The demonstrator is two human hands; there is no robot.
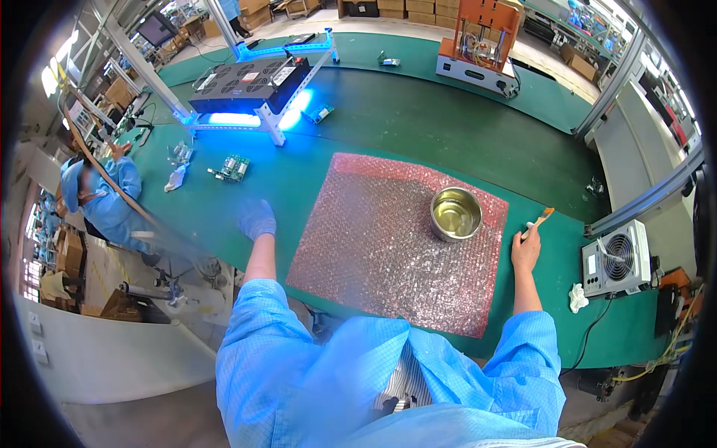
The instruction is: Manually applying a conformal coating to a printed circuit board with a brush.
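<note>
My left hand (258, 219), in a blue glove, hovers over the green belt (418, 127) left of a pink bubble-wrap sheet (388, 239), fingers apart and holding nothing. The nearest part to it is a small green circuit board (233, 168) farther along the belt. My right hand (526, 250) is bare and grips a small brush (539, 220) with a wooden handle, bristles pointing up and right, just off the sheet's right edge. A round metal bowl (455, 213) of clear yellowish liquid stands on the sheet, left of the brush.
A black unit on a frame with blue light (250, 82) spans the belt beyond the board. An orange fixture (482, 41) stands at the far side. A grey fan box (616, 257) and a white rag (577, 297) sit at right. Another person in blue (104, 198) works at left.
</note>
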